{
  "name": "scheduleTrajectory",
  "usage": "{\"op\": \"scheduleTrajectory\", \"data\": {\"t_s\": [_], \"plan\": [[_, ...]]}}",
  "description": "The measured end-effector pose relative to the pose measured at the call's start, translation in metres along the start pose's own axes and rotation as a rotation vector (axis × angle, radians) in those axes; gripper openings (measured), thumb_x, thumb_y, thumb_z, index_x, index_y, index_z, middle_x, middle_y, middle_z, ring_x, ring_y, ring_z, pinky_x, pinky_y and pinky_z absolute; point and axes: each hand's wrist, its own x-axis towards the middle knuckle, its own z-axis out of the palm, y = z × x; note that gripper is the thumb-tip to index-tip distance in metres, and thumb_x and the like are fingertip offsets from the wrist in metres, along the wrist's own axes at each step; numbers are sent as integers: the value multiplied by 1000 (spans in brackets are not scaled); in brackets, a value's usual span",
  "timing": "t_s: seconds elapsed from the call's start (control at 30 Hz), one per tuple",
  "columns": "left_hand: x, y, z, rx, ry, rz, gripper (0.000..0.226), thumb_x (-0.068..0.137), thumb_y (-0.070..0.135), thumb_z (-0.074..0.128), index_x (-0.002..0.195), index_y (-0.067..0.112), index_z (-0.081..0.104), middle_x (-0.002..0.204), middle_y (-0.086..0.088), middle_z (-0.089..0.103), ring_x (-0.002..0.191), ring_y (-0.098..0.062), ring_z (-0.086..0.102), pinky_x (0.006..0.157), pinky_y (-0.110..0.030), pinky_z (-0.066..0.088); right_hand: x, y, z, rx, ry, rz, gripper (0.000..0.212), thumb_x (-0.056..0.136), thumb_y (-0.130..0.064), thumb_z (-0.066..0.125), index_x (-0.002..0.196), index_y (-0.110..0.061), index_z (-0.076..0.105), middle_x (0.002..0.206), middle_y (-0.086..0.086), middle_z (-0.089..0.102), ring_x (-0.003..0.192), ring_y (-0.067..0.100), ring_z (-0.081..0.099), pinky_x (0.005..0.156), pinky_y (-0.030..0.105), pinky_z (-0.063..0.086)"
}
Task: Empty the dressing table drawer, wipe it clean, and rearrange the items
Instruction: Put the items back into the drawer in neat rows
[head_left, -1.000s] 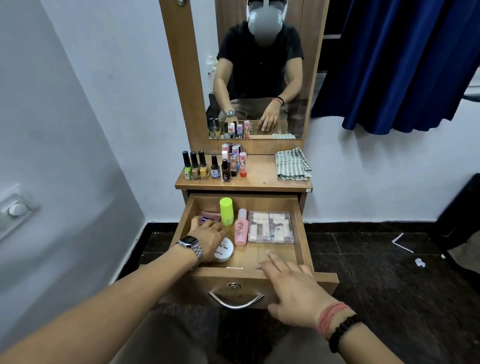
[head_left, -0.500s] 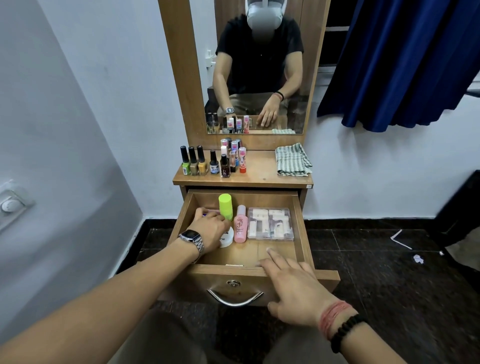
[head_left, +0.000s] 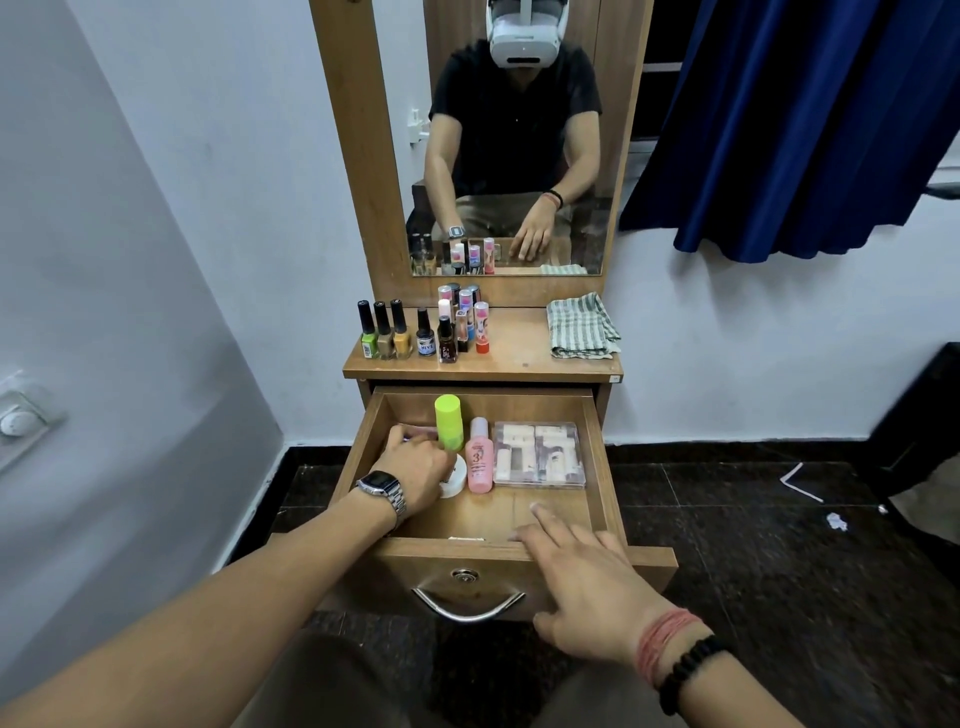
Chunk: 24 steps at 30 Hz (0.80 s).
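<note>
Now your left hand sits deeper in the open drawer than a second ago, having slid back over the white round tin toward the rear left corner. Its fingers curl down onto a small pinkish item; you can't tell whether they grip it. Your right hand keeps resting on the drawer front, fingers straight. Emptying looks barely resumed: nail polish bottles already stand on the tabletop. Clear case lies flat, long axis across the drawer. Green bottle and pink bottle lie with caps pointing toward the mirror, long axes front-to-back.
</note>
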Motion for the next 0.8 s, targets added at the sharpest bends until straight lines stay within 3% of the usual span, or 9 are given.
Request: {"op": "scheduleTrajectory", "data": {"t_s": [0.8], "plan": [[-7,3,-11,-32,-59,-85,11,85,25,57,94,21,61,100,-1,63,101,-22,57,94,-43,32,-1,-3,-3,8,-24,16,76,77,-34,59,143,-34,21,161,-2,0,141,18,20,110,37,17]]}}
